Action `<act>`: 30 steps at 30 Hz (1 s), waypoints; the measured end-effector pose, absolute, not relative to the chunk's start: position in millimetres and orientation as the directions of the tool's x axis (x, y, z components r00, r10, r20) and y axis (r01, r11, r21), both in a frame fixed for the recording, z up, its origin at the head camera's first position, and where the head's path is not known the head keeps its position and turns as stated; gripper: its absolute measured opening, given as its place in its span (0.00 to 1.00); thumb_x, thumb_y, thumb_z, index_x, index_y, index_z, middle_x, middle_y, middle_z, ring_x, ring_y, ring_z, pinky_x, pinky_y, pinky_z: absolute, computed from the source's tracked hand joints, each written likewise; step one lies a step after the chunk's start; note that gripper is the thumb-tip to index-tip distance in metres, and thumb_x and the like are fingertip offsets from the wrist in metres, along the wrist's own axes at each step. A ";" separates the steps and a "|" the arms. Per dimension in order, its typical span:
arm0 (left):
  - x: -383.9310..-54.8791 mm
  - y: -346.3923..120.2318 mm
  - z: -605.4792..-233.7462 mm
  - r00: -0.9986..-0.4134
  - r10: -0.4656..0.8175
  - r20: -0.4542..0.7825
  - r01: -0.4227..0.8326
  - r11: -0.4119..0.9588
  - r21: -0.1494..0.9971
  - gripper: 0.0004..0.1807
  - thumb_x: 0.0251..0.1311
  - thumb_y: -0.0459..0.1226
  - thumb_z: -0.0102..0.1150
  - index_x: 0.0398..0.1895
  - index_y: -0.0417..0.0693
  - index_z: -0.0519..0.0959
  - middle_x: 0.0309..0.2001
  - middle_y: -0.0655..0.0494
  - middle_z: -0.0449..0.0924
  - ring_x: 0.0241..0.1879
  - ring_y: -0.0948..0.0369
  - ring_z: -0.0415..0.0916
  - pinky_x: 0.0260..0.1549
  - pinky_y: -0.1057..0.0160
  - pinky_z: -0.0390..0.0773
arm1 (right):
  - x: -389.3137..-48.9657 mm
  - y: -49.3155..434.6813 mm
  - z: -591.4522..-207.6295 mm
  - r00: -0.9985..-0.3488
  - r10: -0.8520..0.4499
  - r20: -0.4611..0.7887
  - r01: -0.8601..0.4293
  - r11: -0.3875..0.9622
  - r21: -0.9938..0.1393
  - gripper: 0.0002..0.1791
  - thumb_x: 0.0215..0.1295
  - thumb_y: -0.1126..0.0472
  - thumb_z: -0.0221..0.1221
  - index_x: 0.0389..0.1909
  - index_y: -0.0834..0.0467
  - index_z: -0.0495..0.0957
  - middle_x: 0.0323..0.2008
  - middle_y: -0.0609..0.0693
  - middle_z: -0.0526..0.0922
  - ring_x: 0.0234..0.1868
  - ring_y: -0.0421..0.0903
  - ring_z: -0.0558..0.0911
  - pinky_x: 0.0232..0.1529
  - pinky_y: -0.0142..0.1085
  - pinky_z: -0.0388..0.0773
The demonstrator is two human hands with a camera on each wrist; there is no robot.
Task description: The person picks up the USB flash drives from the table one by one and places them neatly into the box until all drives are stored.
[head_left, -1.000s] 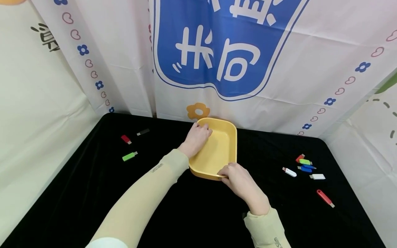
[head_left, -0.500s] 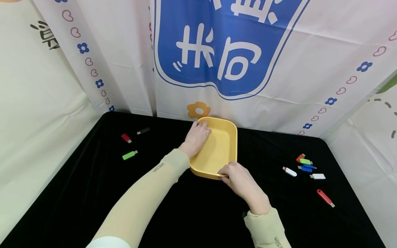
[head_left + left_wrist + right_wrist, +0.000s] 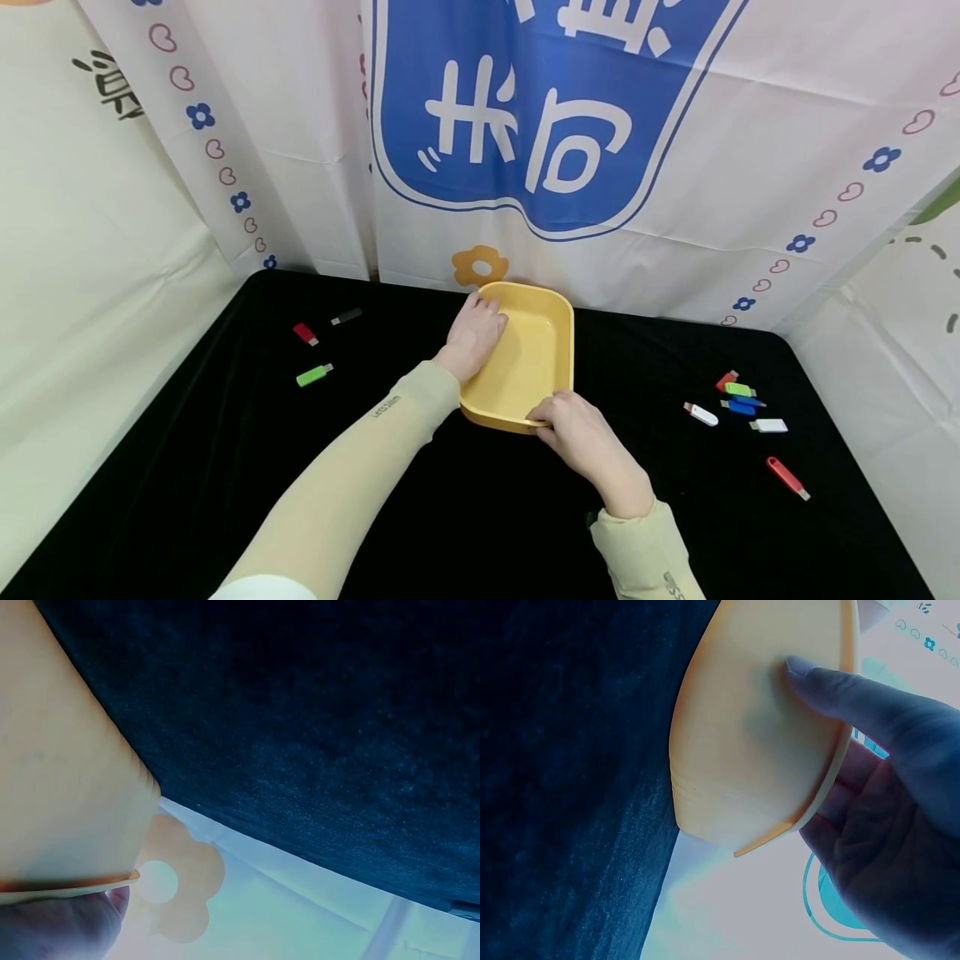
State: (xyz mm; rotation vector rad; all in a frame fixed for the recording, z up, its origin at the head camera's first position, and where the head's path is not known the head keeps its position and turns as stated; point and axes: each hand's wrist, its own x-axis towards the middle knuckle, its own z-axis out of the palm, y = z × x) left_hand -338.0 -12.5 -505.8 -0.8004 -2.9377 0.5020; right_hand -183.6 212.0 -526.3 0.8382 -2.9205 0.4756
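A yellow rectangular tray with rounded corners stands at the back middle of the black-covered table, nothing inside it. My left hand lies over its left rim, fingers curled over into the tray; only a small part of that hand shows in the left wrist view, next to the tray's outer wall. At the near right corner my right hand pinches the rim. The right wrist view has the thumb against the outer wall and the other fingers over the inner side.
Left of the tray lie a red USB stick, a black one and a green one. Several more lie at right, including white, blue and long red ones. A printed curtain hangs behind the table.
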 end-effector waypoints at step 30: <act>-344.9 -10.2 -508.7 -0.870 0.479 -0.118 0.481 0.772 -0.416 0.14 0.89 0.36 0.62 0.68 0.61 0.86 0.65 0.58 0.91 0.66 0.57 0.81 0.85 0.51 0.65 | -184.3 212.5 -527.5 -0.845 -0.513 0.150 -0.535 0.807 -0.252 0.20 0.70 0.62 0.82 0.31 0.31 0.90 0.32 0.28 0.85 0.38 0.31 0.79 0.42 0.31 0.81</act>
